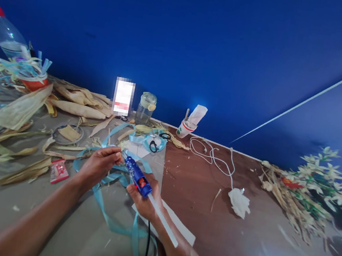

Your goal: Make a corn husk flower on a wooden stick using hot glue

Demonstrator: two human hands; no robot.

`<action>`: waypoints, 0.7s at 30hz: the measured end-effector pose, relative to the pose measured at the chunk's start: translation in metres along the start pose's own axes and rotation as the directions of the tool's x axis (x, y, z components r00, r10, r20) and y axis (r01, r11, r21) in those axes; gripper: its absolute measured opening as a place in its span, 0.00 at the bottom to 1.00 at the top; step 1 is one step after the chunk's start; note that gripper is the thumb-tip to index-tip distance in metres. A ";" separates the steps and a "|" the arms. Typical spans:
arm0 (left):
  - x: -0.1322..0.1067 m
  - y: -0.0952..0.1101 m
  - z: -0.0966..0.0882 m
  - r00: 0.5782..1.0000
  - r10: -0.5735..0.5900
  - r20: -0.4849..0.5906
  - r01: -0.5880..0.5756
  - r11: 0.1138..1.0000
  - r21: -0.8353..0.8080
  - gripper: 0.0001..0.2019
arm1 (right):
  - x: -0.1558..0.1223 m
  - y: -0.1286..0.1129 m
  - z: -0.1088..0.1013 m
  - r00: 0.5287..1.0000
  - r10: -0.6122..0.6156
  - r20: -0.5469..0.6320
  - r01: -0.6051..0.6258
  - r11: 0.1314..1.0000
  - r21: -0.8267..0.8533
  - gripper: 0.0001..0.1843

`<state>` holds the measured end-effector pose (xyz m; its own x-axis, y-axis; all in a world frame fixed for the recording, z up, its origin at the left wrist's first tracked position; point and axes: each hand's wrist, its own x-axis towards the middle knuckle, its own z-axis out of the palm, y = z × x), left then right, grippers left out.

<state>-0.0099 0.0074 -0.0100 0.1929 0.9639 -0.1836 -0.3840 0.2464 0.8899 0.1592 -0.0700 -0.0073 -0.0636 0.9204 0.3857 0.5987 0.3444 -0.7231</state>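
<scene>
In my right hand (pixel 146 203) is a blue glue gun (pixel 136 172), its nozzle pointing away and to the left. A long whitish glue stick (pixel 167 226) sticks out of its back, and a black cord (pixel 147 245) hangs below. My left hand (pixel 104 161) is closed in a pinch at the nozzle. Something small and pale shows by its fingertips, too small to name. Light blue ribbon (pixel 101 204) lies in loops under and around both hands. Just beyond them are black-handled scissors (pixel 153 146).
Dried corn husks (pixel 78 109) cover the left side, with a red packet (pixel 59 171) nearby. A clear jar (pixel 146 108), a paper cup (pixel 186 128) and a red-capped bottle (pixel 5 32) stand along the blue wall. White cable (pixel 212 155) and artificial flowers (pixel 317 180) lie right.
</scene>
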 end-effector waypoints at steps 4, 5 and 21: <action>0.002 -0.001 0.000 1.000 0.010 -0.020 -0.011 0.999 -0.036 0.11 | 0.005 -0.006 -0.019 0.998 -0.028 0.057 0.034 0.993 -0.112 0.15; 0.003 -0.002 -0.001 1.000 0.006 -0.018 -0.007 0.999 -0.042 0.12 | 0.006 -0.007 -0.025 0.996 -0.029 0.080 0.042 0.985 -0.165 0.14; 0.005 -0.005 -0.004 0.999 0.037 -0.035 -0.035 0.999 0.038 0.12 | -0.037 0.056 -0.086 0.934 0.317 0.164 -0.143 0.754 -0.641 0.16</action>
<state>-0.0104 0.0112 -0.0166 0.1472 0.9752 -0.1653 -0.3563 0.2081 0.9109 0.2638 -0.1011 -0.0129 -0.0004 0.9993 0.0376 0.9724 0.0092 -0.2333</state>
